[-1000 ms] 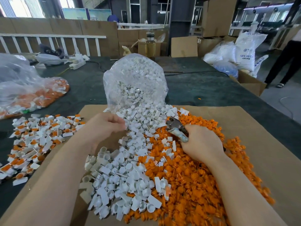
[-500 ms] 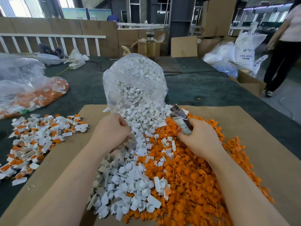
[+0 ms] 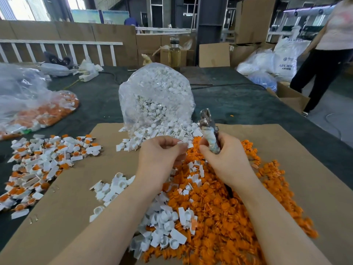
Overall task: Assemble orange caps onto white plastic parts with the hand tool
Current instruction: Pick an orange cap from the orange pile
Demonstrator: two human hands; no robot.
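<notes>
Two hands meet above the heaps in the head view, the only view there is. The left hand has its grip pinched together on a small white plastic part, held at the fingertips just above the seam where the white parts meet the orange caps. The right hand has its grip clamped round the wrapped handle of the hand tool, whose long axis runs up and away from the person, tilted slightly left, with the metal head uppermost and clear of the piles.

The relation that matters: the pinched part lies just to the left of the tool's handle and below its head, the two hands near each other but not touching. By my judgement the part must go up and to the right to reach the tool's head, and the left hand is the one already carrying it. Whether an orange cap is already seated in the tool or on the part cannot be told.

A clear plastic bag spills more white parts onto the cardboard sheet covering the surface. Well to the left lies a spread of finished pieces, white with orange showing.
</notes>
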